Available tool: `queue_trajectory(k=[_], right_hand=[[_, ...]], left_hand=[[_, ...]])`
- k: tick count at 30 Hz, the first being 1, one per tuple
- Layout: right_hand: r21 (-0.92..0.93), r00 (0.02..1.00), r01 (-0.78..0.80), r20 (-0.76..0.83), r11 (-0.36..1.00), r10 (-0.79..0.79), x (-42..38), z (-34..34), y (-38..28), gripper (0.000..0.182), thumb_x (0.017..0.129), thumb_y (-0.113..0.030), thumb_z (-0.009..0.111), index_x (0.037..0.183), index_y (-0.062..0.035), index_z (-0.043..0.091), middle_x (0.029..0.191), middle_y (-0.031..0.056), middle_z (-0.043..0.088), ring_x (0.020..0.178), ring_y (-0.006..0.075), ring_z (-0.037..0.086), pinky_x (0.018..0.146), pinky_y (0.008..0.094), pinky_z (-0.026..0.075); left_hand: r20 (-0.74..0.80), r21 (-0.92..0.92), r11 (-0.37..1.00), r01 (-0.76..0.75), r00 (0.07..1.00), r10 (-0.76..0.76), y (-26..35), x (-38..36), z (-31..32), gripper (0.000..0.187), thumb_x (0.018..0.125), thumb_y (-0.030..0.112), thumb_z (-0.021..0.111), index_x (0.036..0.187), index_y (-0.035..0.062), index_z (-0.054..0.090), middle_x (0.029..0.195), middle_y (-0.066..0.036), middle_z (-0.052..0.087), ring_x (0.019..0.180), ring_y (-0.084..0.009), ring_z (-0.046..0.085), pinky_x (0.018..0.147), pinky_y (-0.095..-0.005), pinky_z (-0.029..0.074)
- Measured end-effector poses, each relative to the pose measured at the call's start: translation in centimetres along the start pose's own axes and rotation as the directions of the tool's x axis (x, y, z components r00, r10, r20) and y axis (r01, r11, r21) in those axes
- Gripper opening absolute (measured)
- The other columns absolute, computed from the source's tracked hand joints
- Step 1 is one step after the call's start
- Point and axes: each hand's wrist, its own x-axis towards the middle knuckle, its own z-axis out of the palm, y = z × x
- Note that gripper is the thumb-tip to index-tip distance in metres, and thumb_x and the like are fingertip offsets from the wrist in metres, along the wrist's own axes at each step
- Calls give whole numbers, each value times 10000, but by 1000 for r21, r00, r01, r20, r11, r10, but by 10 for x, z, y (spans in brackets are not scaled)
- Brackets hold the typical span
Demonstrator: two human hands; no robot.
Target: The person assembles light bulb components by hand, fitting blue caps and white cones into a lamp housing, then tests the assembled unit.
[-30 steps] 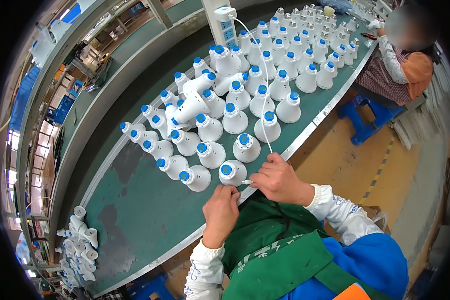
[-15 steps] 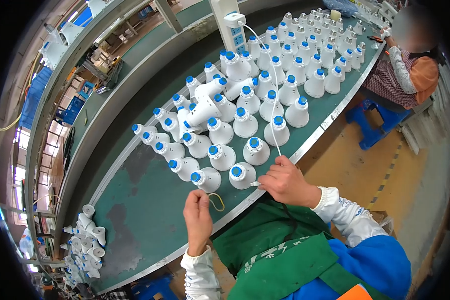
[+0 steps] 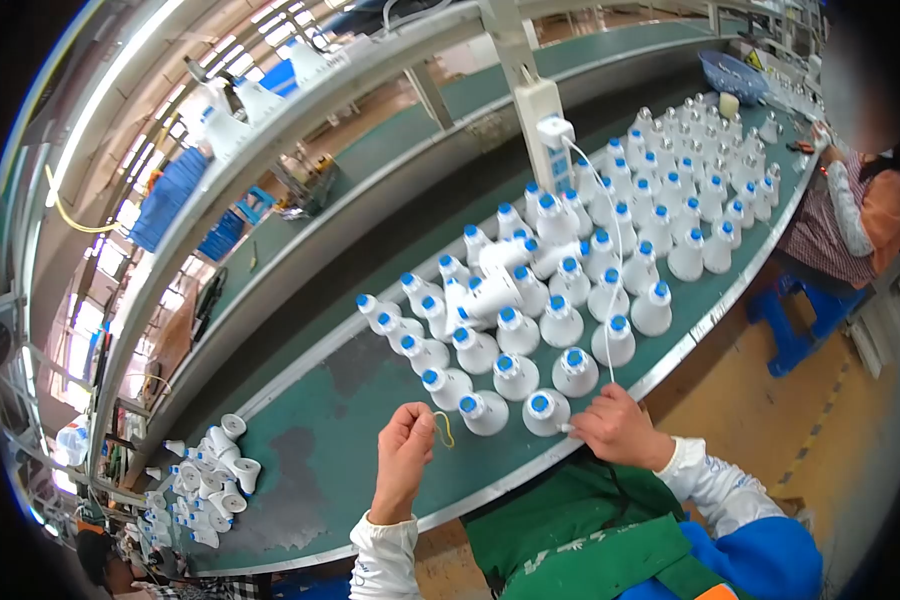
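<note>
1. Left hand pinches yellow loop; right hand pinches plug of white cable.
2. Nearest lamp stands by table's near edge, just left of plug; contact unclear.
3. Judgement: hold plug square to lamp, cable slack, lamp steady.
4. Lamp's blue cap points up, wide end down; long axis roughly upright.

A thin, curved yellow strand hung from the pinch of the left hand. A slim white cable ran down into the right hand, its small pale plug poking out at the near side. Just beside that stood a flared white housing, wide end down, blue cap uppermost; whether plug and housing touched was hard to tell.
</note>
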Motion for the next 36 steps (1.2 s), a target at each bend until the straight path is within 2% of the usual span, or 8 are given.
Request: queue_trajectory(k=[11, 18, 20, 22, 27, 29, 34, 36], right_hand=[[102, 1000, 21, -8, 995, -20, -6, 3, 10, 106, 766, -189, 732, 741, -119, 656, 618, 24, 578, 637, 209, 585, 678, 345, 408], [138, 1000, 0, -10, 990, 2, -10, 11, 13, 95, 771, -193, 728, 771, -116, 672, 668, 25, 620, 679, 213, 610, 705, 342, 421], [129, 1000, 3, -22, 992, 0, -10, 13, 13, 96, 772, -193, 727, 774, -115, 671, 674, 25, 623, 687, 215, 610, 707, 343, 420], [117, 1000, -2, -20, 993, 4, -11, 13, 13, 101, 770, -193, 729, 781, -111, 671, 696, 26, 630, 711, 220, 609, 707, 348, 418], [142, 1000, -11, -24, 990, 14, -13, 15, 13, 100, 768, -188, 732, 786, -112, 670, 705, 27, 628, 712, 214, 602, 698, 346, 412], [141, 1000, -3, -1, 990, 4, -11, 14, 12, 100, 768, -185, 733, 789, -112, 669, 707, 27, 626, 713, 211, 600, 697, 345, 410], [123, 999, 15, 31, 992, -19, -7, 9, 12, 110, 757, -177, 738, 786, -105, 659, 712, 25, 618, 704, 210, 585, 687, 347, 398], [139, 1000, 16, 22, 990, -19, -8, 12, 14, 138, 730, -172, 752, 788, -100, 650, 704, 38, 602, 700, 233, 577, 684, 370, 396]], left_hand=[[12, 362, 884, -296, 950, 313, 110, 65, -9, 104, 972, 133, 546, 899, 61, 565, 759, 65, 501, 656, -21, 421, 555, -190, 335], [-122, 342, 815, -468, 838, 532, 234, 166, -9, 186, 960, 180, 513, 821, 72, 570, 644, -12, 578, 452, -64, 428, 390, -224, 304], [-189, 300, 810, -505, 800, 569, 280, 210, -25, 229, 980, 195, 502, 893, 18, 618, 640, -28, 602, 430, -99, 442, 397, -239, 352], [-321, 59, 831, -554, 777, 541, 303, 224, -20, 305, 996, 194, 486, 1181, -47, 515, 997, -136, 619, 707, -187, 623, 574, -280, 527], [-281, -41, 846, -531, 819, 500, 279, 230, -40, 490, 1007, 176, 484, 1408, -39, 301, 1357, -189, 462, 1007, -279, 642, 736, -354, 590], [-390, 55, 724, -688, 653, 650, 258, 224, -54, 462, 1006, 150, 480, 1401, -29, 324, 1352, -163, 479, 974, -259, 652, 713, -344, 586], [-439, 540, 594, -597, 402, 803, 208, 188, -111, 310, 931, 161, 620, 1206, 26, 574, 975, -57, 649, 671, -97, 595, 516, -229, 483], [-447, 564, 623, -542, 434, 782, 177, 167, -132, 278, 927, 158, 625, 1173, 33, 589, 936, -42, 644, 650, -87, 584, 501, -221, 467]])
